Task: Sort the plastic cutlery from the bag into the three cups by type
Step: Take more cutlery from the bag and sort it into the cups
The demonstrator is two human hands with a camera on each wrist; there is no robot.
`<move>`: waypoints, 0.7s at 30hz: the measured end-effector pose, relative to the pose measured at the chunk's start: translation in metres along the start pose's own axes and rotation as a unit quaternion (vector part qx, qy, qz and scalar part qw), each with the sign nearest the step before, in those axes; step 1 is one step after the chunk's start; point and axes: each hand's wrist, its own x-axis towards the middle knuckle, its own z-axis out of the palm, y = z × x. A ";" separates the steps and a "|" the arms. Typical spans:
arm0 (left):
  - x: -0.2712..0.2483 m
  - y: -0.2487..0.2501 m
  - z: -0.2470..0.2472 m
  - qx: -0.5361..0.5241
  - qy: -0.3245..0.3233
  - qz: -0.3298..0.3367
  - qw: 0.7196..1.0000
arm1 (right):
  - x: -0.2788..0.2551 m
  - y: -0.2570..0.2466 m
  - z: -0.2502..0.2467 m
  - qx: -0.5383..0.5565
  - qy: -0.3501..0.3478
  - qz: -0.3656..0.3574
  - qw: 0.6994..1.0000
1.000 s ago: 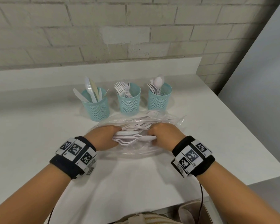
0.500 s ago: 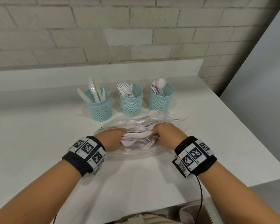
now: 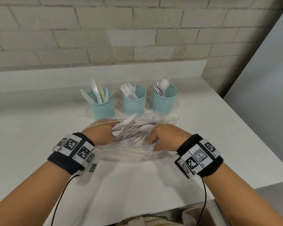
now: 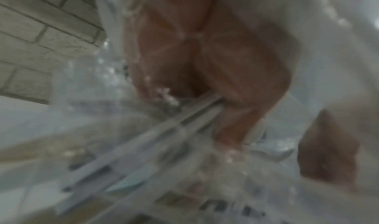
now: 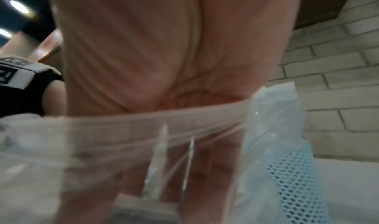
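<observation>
A clear plastic bag lies on the white table in front of three teal mesh cups. The left cup holds knives, the middle cup forks, the right cup spoons. My left hand is inside the bag and grips a fanned bunch of white cutlery by one end; the blurred left wrist view shows fingers curled round the handles. My right hand pinches thin white cutlery handles at the bag's near edge. Their type is hidden.
A raised white ledge and a brick wall run behind the cups. The table's right edge slants close to my right wrist. Its front edge lies below my forearms. Black cables hang from both wristbands.
My left hand has raised and fanned its bunch toward the cups. My right hand has drawn away from the bunch toward the bag's near right edge with thin handles pinched.
</observation>
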 end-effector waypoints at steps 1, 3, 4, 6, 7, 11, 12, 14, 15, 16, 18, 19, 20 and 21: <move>0.000 0.001 -0.002 -0.009 0.002 0.010 1.000 | 0.001 0.001 0.001 0.005 -0.003 0.005 1.000; -0.002 0.003 -0.004 -0.019 -0.012 0.026 0.999 | 0.000 0.003 -0.003 0.030 0.008 0.012 0.999; -0.004 0.004 -0.006 -0.022 -0.023 0.022 0.999 | -0.001 0.003 -0.007 0.057 0.025 0.012 0.998; -0.005 0.000 -0.007 -0.025 -0.049 0.008 0.998 | -0.006 0.002 -0.016 0.128 0.086 0.011 0.988; -0.005 -0.002 -0.007 -0.021 -0.061 0.009 0.998 | -0.006 0.002 -0.019 0.157 0.134 0.010 0.978; -0.006 -0.002 -0.006 -0.031 -0.062 0.012 0.998 | 0.000 0.007 -0.018 0.220 0.285 -0.008 0.933; -0.006 0.002 -0.008 -0.043 -0.055 0.009 0.998 | 0.002 0.006 -0.017 0.234 0.304 -0.015 0.923; -0.007 0.006 -0.012 -0.077 -0.045 0.012 0.996 | 0.007 0.006 -0.015 0.289 0.332 -0.026 0.898; -0.007 0.007 -0.015 -0.093 -0.039 0.017 0.995 | 0.009 0.006 -0.015 0.322 0.343 -0.029 0.882; -0.008 0.008 -0.018 -0.106 -0.032 0.013 0.994 | 0.011 0.007 -0.016 0.355 0.352 -0.033 0.865; -0.011 0.010 -0.024 -0.154 -0.011 0.001 0.988 | 0.011 0.008 -0.020 0.425 0.355 -0.060 0.831; -0.012 0.010 -0.026 -0.186 0.000 0.000 0.982 | 0.010 0.008 -0.022 0.453 0.350 -0.083 0.816; -0.014 0.012 -0.030 -0.215 0.007 0.002 0.977 | 0.010 0.008 -0.025 0.474 0.341 -0.105 0.805; -0.015 0.014 -0.032 -0.239 0.012 0.005 0.971 | 0.009 0.008 -0.027 0.490 0.328 -0.121 0.799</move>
